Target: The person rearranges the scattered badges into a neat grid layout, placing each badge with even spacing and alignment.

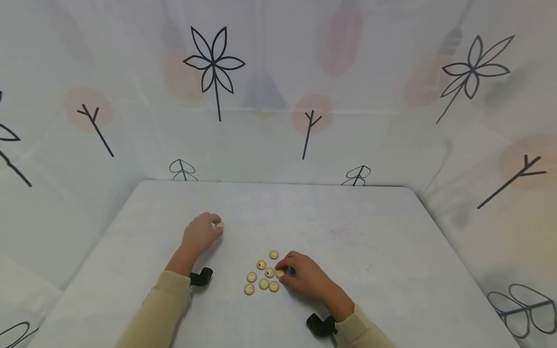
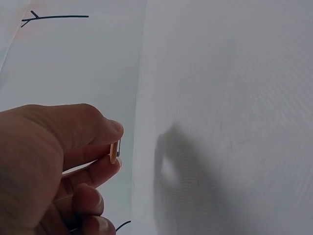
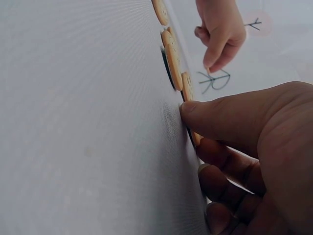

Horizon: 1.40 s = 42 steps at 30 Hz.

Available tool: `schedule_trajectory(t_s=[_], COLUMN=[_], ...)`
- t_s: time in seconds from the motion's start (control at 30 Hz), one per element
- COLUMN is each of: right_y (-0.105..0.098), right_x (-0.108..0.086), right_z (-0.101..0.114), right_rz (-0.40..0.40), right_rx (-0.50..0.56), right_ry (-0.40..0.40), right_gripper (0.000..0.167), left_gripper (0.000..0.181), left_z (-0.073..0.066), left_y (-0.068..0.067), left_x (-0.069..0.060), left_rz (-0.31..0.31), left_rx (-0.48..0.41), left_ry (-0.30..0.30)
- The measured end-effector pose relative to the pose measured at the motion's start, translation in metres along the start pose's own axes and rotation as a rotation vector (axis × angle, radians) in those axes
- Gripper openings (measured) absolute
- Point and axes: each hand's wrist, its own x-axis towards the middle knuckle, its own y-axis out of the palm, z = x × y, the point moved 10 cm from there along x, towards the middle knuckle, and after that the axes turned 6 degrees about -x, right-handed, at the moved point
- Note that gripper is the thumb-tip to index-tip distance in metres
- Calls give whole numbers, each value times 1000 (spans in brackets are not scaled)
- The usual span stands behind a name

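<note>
Several round, pale wooden buttons (image 1: 263, 283) lie loosely grouped on the white table, most of them apart from one another. At the right side of the group my right hand (image 1: 306, 275) pinches one button (image 1: 280, 273) between thumb and fingers, still low at the tabletop. Farther back and to the left, my left hand (image 1: 201, 234) holds another button (image 1: 219, 224) between its thumb and a fingertip. The left wrist view shows that button (image 2: 115, 152) edge-on, raised above the table. More buttons (image 3: 172, 66) stand out in a row beyond my right thumb in the right wrist view.
The white table (image 1: 348, 232) has faint reddish marks on its right half. A pale cloth (image 1: 270, 140) printed with leaves and twigs surrounds its back and sides. A black wrist camera sits on each wrist, the left one (image 1: 202, 277) close above the tabletop.
</note>
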Motion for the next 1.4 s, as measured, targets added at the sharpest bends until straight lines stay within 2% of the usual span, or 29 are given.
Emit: schedule_trajectory(t_s=[0.2,0.47,0.73,1.13,1.4], right_y=[0,0,0,-2,-2], right_x=[1,0,-1,-1,-2], right_z=[0,-1,0,2,2], right_rz=[2,13,17,7,10], right_rx=[-2,-2,-2,-12,-6], right_ry=[-14,9,15,8,3], right_gripper=[20,20,20,21,21], left_gripper=[36,39,39,39,37], left_z=[5,11,18,34,35], left_y=[-4,-8,-13,-10,-12], left_x=[4,7,11,18,18], left_rz=[0,-9,-10,5,0], left_rx=[-6,-20,3,14,37], left_ry=[-2,0,-9,-50,-44])
